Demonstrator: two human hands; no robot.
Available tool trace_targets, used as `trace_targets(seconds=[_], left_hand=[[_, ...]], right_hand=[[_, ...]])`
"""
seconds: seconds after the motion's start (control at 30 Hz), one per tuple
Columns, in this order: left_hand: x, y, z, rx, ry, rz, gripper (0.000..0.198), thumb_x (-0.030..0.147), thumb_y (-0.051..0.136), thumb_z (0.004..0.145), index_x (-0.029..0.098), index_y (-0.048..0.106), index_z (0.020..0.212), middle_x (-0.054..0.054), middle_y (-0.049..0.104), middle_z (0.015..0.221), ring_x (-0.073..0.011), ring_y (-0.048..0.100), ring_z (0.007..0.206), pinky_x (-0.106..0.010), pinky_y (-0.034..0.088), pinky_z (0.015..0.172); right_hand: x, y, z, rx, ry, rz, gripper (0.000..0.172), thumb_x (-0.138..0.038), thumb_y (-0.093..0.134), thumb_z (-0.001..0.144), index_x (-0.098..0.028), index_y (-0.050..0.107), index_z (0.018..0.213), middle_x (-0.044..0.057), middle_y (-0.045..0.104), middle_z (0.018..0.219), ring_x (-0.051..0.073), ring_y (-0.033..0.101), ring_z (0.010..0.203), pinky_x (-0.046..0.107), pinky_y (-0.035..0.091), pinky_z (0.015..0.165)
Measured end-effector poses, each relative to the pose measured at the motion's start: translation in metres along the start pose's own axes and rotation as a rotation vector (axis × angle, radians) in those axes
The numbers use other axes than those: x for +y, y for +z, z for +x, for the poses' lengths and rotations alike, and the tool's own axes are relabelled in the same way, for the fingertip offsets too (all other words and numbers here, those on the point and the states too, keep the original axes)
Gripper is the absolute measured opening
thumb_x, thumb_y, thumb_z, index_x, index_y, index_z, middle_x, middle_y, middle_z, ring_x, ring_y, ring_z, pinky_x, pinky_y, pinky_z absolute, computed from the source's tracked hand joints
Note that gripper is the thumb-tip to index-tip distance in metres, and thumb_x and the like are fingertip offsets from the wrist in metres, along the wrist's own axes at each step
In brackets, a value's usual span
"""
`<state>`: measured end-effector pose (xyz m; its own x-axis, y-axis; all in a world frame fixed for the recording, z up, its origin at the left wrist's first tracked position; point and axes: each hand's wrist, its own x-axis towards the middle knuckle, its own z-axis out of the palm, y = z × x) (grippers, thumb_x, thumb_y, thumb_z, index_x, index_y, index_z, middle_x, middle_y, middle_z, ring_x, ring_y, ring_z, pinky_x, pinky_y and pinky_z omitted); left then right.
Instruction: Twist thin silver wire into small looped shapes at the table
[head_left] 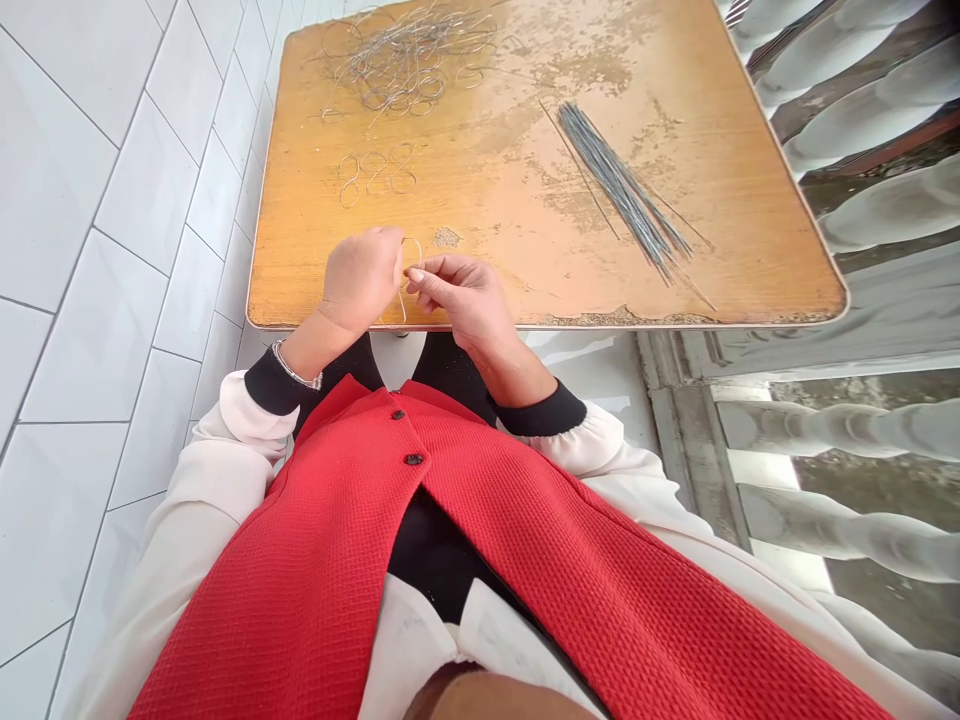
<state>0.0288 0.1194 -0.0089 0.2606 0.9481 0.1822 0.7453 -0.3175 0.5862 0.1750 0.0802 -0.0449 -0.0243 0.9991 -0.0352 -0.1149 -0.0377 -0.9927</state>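
Observation:
Close to the front edge of the wooden table, a thin wire is bent into a curve between my two hands. My right hand pinches it between thumb and forefinger. My left hand is closed with its back toward me; the wire runs up to it, while its fingertips are mostly hidden. Beyond my hands lie several bent wire loops. Farther back is a tangled pile of curled wires. To the right rests a bundle of straight grey wires, with a few strands lying apart.
The yellow-brown tabletop has worn patches and a chipped front edge. A white tiled wall runs along the left side. White balusters stand to the right of the table.

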Motion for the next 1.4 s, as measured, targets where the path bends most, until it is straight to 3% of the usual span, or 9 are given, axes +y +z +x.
trace_targets(seconds=[0.13,0.3,0.4,0.53,0.67,0.9,1.07,1.4], left_hand=[[-0.001,-0.002,0.002,0.015,0.001,-0.100,0.018,0.024,0.060,0.089,0.022,0.065,0.072,-0.006,0.062,0.070,-0.0211,0.054,0.073,-0.039,0.040,0.082],[-0.002,-0.011,-0.004,-0.118,-0.188,-0.481,0.021,0.037,0.062,0.094,0.019,0.067,0.084,0.000,0.061,0.064,-0.0103,0.052,0.051,-0.028,0.041,0.057],[-0.005,-0.015,-0.013,-0.209,-0.286,-0.570,0.020,0.028,0.060,0.095,0.016,0.063,0.080,0.001,0.064,0.068,-0.0057,0.052,0.051,-0.022,0.038,0.051],[-0.008,-0.012,-0.023,-0.304,-0.309,-0.600,0.007,0.016,0.068,0.086,0.014,0.064,0.081,0.001,0.067,0.071,-0.0034,0.055,0.055,-0.018,0.036,0.050],[-0.005,-0.007,-0.027,-0.278,-0.315,-0.679,0.007,0.007,0.069,0.079,0.013,0.065,0.077,0.003,0.064,0.067,-0.0031,0.054,0.054,-0.018,0.034,0.050],[0.002,-0.002,-0.027,-0.271,-0.369,-0.893,0.017,-0.003,0.061,0.080,0.012,0.063,0.072,0.004,0.064,0.062,-0.0003,0.049,0.048,-0.016,0.031,0.045],[0.007,0.000,-0.028,-0.226,-0.397,-0.880,0.022,-0.006,0.058,0.081,0.012,0.060,0.068,0.005,0.062,0.057,-0.0003,0.049,0.046,-0.015,0.033,0.044],[0.006,0.005,-0.030,-0.188,-0.393,-0.895,0.014,-0.001,0.063,0.084,0.013,0.065,0.081,0.007,0.063,0.059,-0.0003,0.051,0.045,-0.015,0.034,0.044]], right_hand=[[-0.001,0.000,0.002,0.034,0.020,0.047,0.025,-0.030,0.085,0.077,-0.016,0.067,0.065,-0.001,0.064,0.062,0.006,0.051,0.052,0.021,0.045,0.052],[-0.003,-0.004,0.004,0.033,0.097,0.147,0.022,-0.029,0.087,0.072,-0.017,0.069,0.067,-0.001,0.066,0.063,0.006,0.053,0.051,0.018,0.047,0.050],[-0.002,-0.007,0.005,0.036,0.119,0.192,0.022,-0.028,0.088,0.069,-0.017,0.069,0.067,-0.002,0.066,0.062,0.005,0.052,0.050,0.016,0.046,0.048],[0.000,-0.007,0.006,0.037,0.115,0.229,0.022,-0.026,0.088,0.069,-0.017,0.069,0.064,-0.002,0.066,0.063,0.004,0.051,0.050,0.016,0.044,0.048],[0.000,-0.007,0.006,0.039,0.100,0.214,0.022,-0.026,0.087,0.070,-0.018,0.068,0.065,-0.003,0.065,0.063,0.004,0.050,0.050,0.017,0.043,0.048],[0.001,-0.004,0.004,0.088,0.050,0.199,0.016,-0.020,0.085,0.071,-0.018,0.070,0.065,-0.003,0.064,0.060,0.005,0.049,0.051,0.018,0.041,0.049],[0.003,-0.001,0.003,0.093,0.032,0.201,0.014,-0.022,0.085,0.070,-0.019,0.072,0.065,-0.004,0.063,0.059,0.005,0.051,0.053,0.019,0.043,0.053],[0.007,-0.006,0.005,0.062,0.028,0.133,0.019,-0.035,0.086,0.069,-0.021,0.075,0.075,-0.002,0.067,0.070,0.005,0.048,0.054,0.020,0.042,0.051]])
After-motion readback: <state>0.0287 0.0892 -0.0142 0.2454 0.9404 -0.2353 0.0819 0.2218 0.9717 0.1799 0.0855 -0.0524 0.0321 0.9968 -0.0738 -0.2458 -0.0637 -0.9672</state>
